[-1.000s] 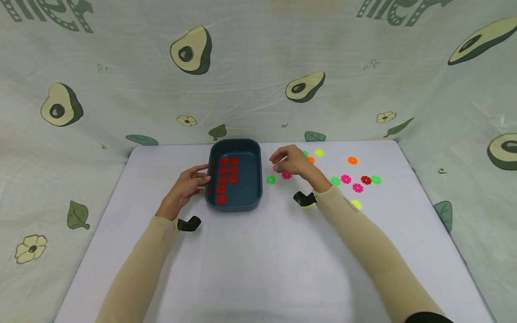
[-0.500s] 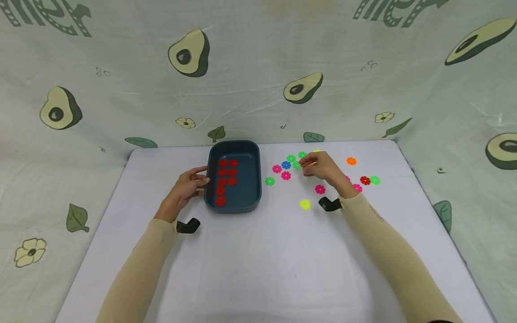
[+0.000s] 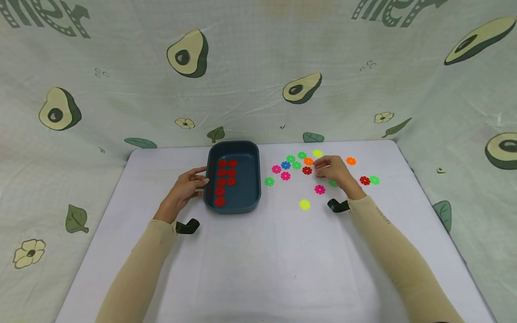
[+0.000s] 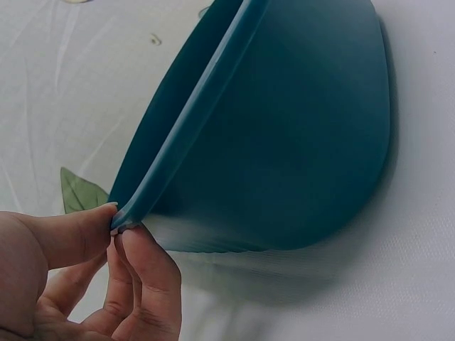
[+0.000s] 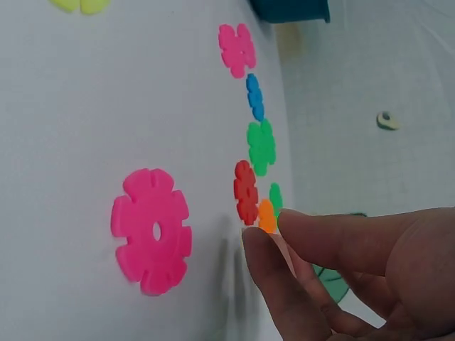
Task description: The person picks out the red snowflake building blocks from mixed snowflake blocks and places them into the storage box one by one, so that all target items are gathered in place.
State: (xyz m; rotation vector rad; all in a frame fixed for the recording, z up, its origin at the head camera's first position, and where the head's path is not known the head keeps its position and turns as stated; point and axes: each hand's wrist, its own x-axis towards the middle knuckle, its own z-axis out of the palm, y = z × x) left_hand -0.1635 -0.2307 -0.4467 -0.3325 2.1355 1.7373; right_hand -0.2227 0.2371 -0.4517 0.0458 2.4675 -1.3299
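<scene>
My left hand (image 3: pixel 187 186) pinches the left rim of a dark blue rectangular tray (image 3: pixel 248 179) between thumb and fingers; the left wrist view shows the thumb on the rim (image 4: pixel 192 117). Several red notched plastic discs (image 3: pixel 221 172) lie in two columns on the tray's left side. Right of the tray, my right hand (image 3: pixel 335 172) hovers low over the table, its thumb and forefinger apart with nothing seen between them. Just left of its fingertips lies a dark red disc (image 3: pixel 307 170), also seen in the right wrist view as a red disc (image 5: pixel 246 192). An orange disc (image 3: pixel 308 161) lies just behind it.
Green discs (image 3: pixel 296 165), pink discs (image 3: pixel 285 176), a blue disc (image 3: pixel 286 165) and yellow discs (image 3: pixel 304 204) are scattered on the white table (image 3: pixel 250 264). Farther right lies another red disc (image 3: pixel 365 180) beside a green one. A patterned cloth (image 3: pixel 242 67) hangs behind.
My right hand has moved rightward from near the tray, across the loose discs, uncovering the dark red, blue and green ones. My left hand keeps its hold on the tray.
</scene>
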